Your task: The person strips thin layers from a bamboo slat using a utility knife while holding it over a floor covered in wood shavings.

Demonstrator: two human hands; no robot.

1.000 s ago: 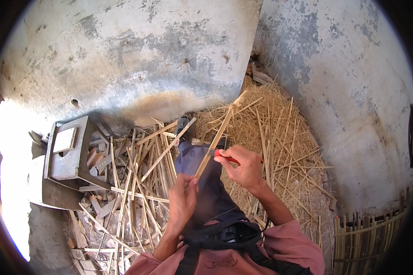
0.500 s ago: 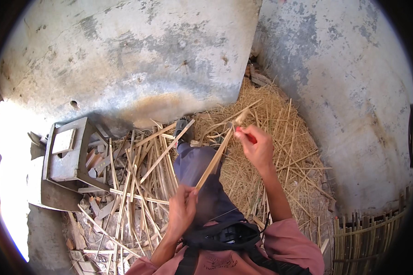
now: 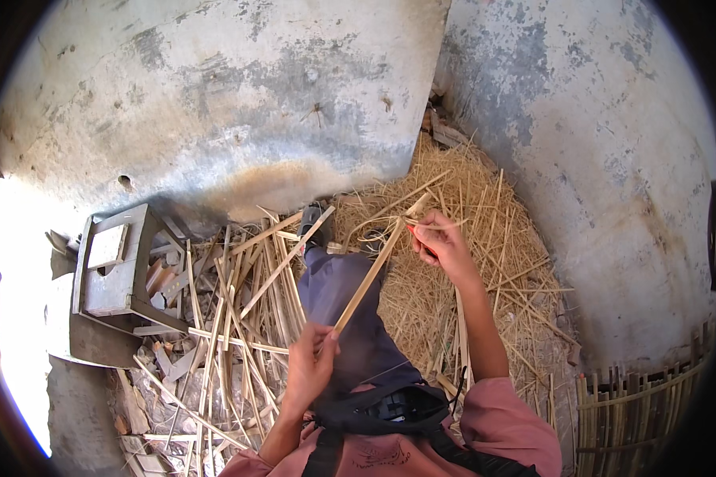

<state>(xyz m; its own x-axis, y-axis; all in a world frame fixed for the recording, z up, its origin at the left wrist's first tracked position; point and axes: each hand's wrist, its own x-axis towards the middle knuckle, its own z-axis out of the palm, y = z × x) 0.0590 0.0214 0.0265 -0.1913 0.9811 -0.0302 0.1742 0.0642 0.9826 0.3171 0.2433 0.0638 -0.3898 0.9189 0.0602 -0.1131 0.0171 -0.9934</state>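
Taken from the middle of the view, a worn wooden stool-like frame [image 3: 118, 292] lies tipped at nine o'clock, and at eight o'clock many loose pale sticks [image 3: 253, 303] are strewn crosswise over the ground. The left forearm [image 3: 288, 433] comes up from seven o'clock, its wrist nearly straight; the left hand [image 3: 310, 362] at its end is closed, thumb and forefinger pinching the near end of a long pale strip [image 3: 367, 280]. From that pinch the strip slants toward one o'clock, passing above the leg in dark trousers [image 3: 336, 288], its far end over the straw-like heap. Just beside that far stretch, at three o'clock, is the right hand [image 3: 445, 248], fingers curled around a red-handled tool [image 3: 411, 230]; the tool's working end is too small to make out. The right forearm [image 3: 483, 334] rises from five o'clock and leans toward eleven, reaching farther out than the left one. A thin sliver [image 3: 447, 226] crosses by the right fingers. The heap of shavings [image 3: 485, 208] spreads at two o'clock, and a slatted panel [image 3: 640, 420] stands at four.
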